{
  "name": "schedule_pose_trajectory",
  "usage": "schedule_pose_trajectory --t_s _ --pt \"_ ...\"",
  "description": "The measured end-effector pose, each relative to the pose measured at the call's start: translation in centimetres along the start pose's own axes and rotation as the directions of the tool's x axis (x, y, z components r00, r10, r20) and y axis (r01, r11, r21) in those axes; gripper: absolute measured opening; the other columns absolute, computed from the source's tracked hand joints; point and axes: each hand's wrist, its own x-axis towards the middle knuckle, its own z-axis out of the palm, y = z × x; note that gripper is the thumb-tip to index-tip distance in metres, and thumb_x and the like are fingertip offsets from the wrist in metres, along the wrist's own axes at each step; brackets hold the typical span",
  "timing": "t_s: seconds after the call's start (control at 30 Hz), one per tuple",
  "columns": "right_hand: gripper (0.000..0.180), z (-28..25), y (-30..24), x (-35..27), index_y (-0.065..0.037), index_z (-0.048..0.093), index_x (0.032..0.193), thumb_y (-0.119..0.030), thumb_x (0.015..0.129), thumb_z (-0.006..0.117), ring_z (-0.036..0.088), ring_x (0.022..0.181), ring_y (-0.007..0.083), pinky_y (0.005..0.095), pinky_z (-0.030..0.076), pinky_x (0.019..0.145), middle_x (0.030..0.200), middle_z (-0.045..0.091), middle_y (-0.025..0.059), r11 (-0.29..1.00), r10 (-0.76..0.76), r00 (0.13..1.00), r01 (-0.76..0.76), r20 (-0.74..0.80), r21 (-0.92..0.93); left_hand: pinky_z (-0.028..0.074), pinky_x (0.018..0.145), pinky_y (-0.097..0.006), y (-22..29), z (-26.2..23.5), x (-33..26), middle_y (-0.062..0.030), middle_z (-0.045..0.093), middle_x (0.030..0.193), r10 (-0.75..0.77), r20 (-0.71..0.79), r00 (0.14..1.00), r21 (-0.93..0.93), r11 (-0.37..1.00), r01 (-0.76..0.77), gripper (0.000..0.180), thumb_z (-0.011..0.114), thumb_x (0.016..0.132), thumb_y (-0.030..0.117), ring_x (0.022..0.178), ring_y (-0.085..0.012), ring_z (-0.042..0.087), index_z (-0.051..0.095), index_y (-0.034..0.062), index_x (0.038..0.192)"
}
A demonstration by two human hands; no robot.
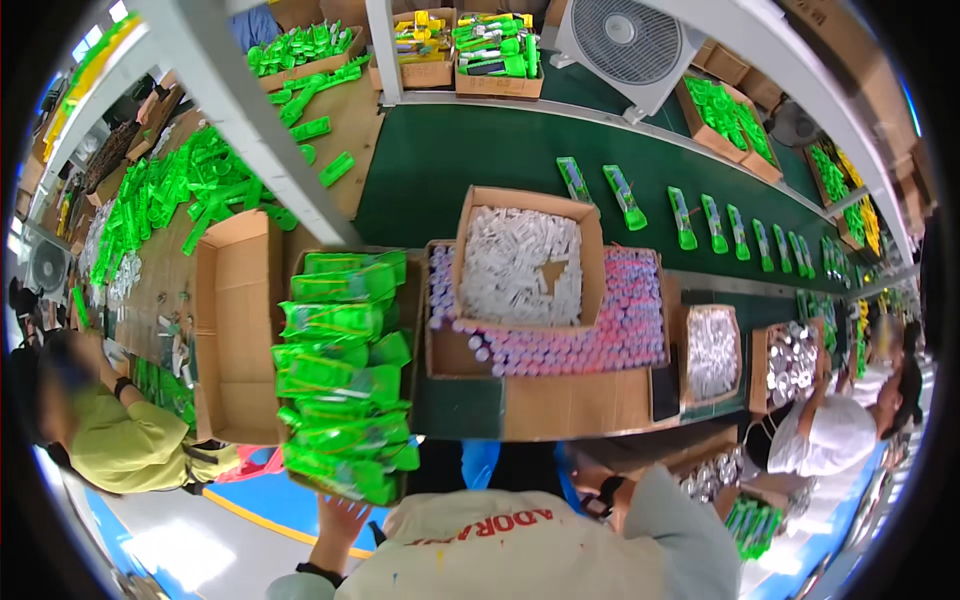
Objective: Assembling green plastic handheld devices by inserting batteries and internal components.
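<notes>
My left hand [342, 515] is at the near end of a long cardboard box heaped with bright green plastic pieces [345, 385]. Its fingers look spread against the box's lower edge, and their tips are partly hidden. Below the table's front edge is my right hand [588, 480], close to my body, with a dark band on the wrist; its fingers are too hidden to read. In front of me, a cardboard box of small white parts [515, 265] rests on a wider tray of pink and purple cylinders [585, 345].
At left stands an open cardboard box [237, 340] beside a loose green pile [170, 190]. Green packs [680, 218] line a dark green belt [450, 150]. Boxes of silvery parts [712, 352] stand at right. A metal post [250, 120] rises front left. Co-workers sit at both sides.
</notes>
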Motion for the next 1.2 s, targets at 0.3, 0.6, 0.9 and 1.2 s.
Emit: schedule_pose_trajectory --t_s 0.3,0.6,0.9,1.2 --pt "0.035 4.6 2.3 7.5 -0.003 0.042 0.116 -0.012 0.082 0.045 0.054 0.081 0.0216 0.0350 0.045 0.064 0.096 0.055 0.0168 0.937 0.076 0.997 -0.072 0.003 0.341 0.036 0.090 -0.043 -4.7 -8.4 5.4 -0.0078 0.050 0.116 -0.132 -0.323 0.937 0.643 0.697 0.319 0.035 0.046 0.086 0.037 0.106 -0.0265 0.048 0.047 0.0140 0.113" --pt "0.033 6.8 3.0 8.7 -0.003 0.043 0.114 -0.011 0.082 0.046 0.053 0.079 0.0196 0.0335 0.045 0.062 0.094 0.055 0.0151 0.858 0.102 0.993 -0.119 0.061 0.499 0.032 0.094 -0.043 -5.3 -7.6 8.3 -0.0071 0.048 0.119 -0.206 -0.342 0.917 0.753 0.524 0.398 0.040 0.046 0.086 0.039 0.109 -0.0260 0.045 0.042 0.0158 0.117" --pt "0.031 7.2 3.6 8.2 -0.003 0.044 0.112 -0.010 0.082 0.046 0.053 0.076 0.0175 0.0319 0.044 0.061 0.092 0.055 0.0133 0.823 0.175 0.976 -0.218 0.131 0.524 0.033 0.096 -0.042 -3.4 -20.8 11.9 -0.0098 0.047 0.122 -0.746 0.409 0.526 0.878 0.479 -0.003 0.047 0.047 0.087 0.035 0.117 -0.0255 0.041 0.030 0.0158 0.126" --pt "0.029 7.6 5.2 7.9 -0.004 0.045 0.110 -0.008 0.081 0.047 0.052 0.074 0.0154 0.0303 0.044 0.059 0.089 0.055 0.0116 0.785 0.211 0.964 -0.266 0.161 0.559 0.035 0.094 -0.046 -9.1 -13.4 8.9 -0.0132 0.050 0.116 -0.163 -0.232 0.959 0.822 0.495 0.283 0.034 0.045 0.087 0.029 0.111 -0.0296 0.045 0.041 0.0107 0.116"
